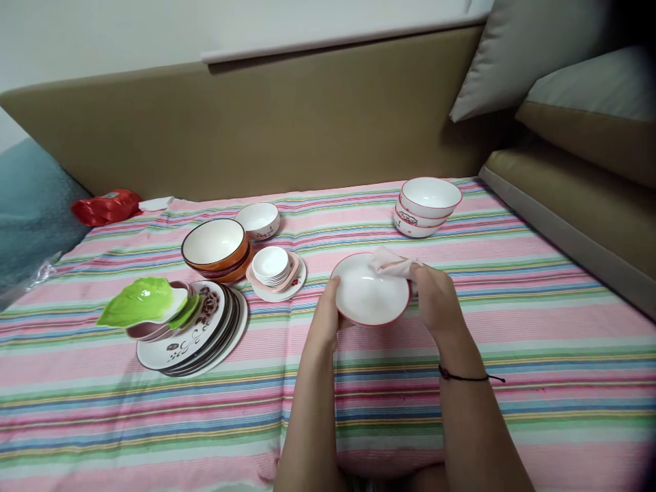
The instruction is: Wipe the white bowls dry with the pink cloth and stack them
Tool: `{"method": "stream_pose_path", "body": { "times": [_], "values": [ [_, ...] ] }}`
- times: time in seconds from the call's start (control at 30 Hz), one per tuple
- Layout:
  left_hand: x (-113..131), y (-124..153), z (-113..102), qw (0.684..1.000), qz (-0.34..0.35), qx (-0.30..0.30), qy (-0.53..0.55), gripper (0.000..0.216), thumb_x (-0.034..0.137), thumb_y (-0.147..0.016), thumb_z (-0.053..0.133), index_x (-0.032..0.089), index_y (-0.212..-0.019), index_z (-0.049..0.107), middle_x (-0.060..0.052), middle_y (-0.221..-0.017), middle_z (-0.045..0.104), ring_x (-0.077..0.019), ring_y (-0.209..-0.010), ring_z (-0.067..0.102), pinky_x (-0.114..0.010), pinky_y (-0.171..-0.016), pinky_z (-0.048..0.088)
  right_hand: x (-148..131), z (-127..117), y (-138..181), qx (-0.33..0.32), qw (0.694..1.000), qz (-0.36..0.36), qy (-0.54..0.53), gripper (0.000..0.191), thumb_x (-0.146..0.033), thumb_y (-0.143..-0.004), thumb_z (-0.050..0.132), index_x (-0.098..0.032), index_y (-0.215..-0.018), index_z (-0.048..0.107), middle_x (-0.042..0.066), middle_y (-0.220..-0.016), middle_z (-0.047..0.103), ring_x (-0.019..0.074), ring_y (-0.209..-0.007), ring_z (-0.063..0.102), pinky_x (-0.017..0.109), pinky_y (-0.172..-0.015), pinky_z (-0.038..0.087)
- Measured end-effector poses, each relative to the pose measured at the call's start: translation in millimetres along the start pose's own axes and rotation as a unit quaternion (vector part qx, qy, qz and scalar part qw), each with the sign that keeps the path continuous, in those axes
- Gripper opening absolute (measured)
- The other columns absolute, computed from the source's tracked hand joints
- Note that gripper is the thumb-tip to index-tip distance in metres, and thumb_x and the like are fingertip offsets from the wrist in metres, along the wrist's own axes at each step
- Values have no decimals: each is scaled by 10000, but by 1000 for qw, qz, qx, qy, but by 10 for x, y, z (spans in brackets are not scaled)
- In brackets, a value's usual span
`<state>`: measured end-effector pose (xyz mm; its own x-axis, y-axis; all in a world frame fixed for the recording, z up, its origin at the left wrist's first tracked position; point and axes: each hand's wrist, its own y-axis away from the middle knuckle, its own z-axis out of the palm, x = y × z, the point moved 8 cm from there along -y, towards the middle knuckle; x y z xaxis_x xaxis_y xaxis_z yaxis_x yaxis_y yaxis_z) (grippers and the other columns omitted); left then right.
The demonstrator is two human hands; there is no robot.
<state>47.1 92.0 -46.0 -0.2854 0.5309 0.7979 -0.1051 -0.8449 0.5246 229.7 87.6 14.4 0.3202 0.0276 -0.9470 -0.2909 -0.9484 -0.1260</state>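
A white bowl with a thin red rim is held above the striped sheet, tilted so its inside faces me. Its left edge is gripped by my left hand, thumb on the rim and fingers underneath. My right hand is closed on a pale pinkish-white cloth, which lies over the bowl's far right rim and reaches inside. Part of the right hand's fingers are hidden behind the bowl and cloth. Beyond, to the right, similar red-rimmed bowls stand nested in a stack.
On the striped sheet at left are stacked plates carrying green leaf-shaped dishes, brown bowls, small white dishes and a white bowl. A red shiny bundle lies far left. Cushions stand right.
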Motion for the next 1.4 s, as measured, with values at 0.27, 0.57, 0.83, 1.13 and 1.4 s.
{"method": "stream_pose_path", "body": {
  "times": [0.27, 0.57, 0.83, 1.13, 1.4],
  "values": [
    [88, -30, 0, 985, 51, 30, 160, 502, 501, -914, 409, 228, -1311, 551, -90, -1228, 671, -239, -1015, 670, -276, -636, 570, -249, 281, 43, -26, 995, -87, -41, 395, -321, -933, 362, -221, -1045, 728, 37, -1181, 701, 210, -1124, 607, 313, -943, 449],
    [109, 53, 50, 998, 7, -58, 24, 698, 693, -858, 390, 145, -1222, 625, -127, -940, 725, -201, -731, 686, -300, -671, 551, 39, 15, -10, 51, 997, -12, -54, 386, -339, -883, 410, -202, -929, 768, 59, -939, 749, 238, -906, 651, 323, -773, 495],
    [20, 31, 76, 999, 30, 8, 9, 521, 563, -836, 526, 198, -1194, 626, -93, -1104, 696, -220, -917, 658, -213, -548, 492, -13, 43, -17, 23, 998, -41, -31, 393, -308, -902, 378, -214, -952, 757, 40, -1051, 739, 217, -927, 645, 304, -795, 475],
    [122, 17, -22, 982, 84, 91, 140, 444, 503, -896, 456, 252, -1237, 587, -50, -1164, 686, -213, -1000, 666, -221, -601, 531, -324, 309, 89, 13, 995, -89, 47, 397, -301, -935, 331, -227, -1052, 703, 57, -1109, 711, 230, -975, 629, 308, -807, 453],
    [175, 48, -32, 999, 45, 10, 23, 676, 720, -845, 366, 139, -1069, 629, -75, -704, 664, -207, -680, 665, -307, -635, 543, -88, 39, 32, 71, 996, -50, 10, 378, -288, -905, 371, -227, -902, 744, 36, -947, 745, 225, -891, 654, 307, -746, 471]
  ]
}}
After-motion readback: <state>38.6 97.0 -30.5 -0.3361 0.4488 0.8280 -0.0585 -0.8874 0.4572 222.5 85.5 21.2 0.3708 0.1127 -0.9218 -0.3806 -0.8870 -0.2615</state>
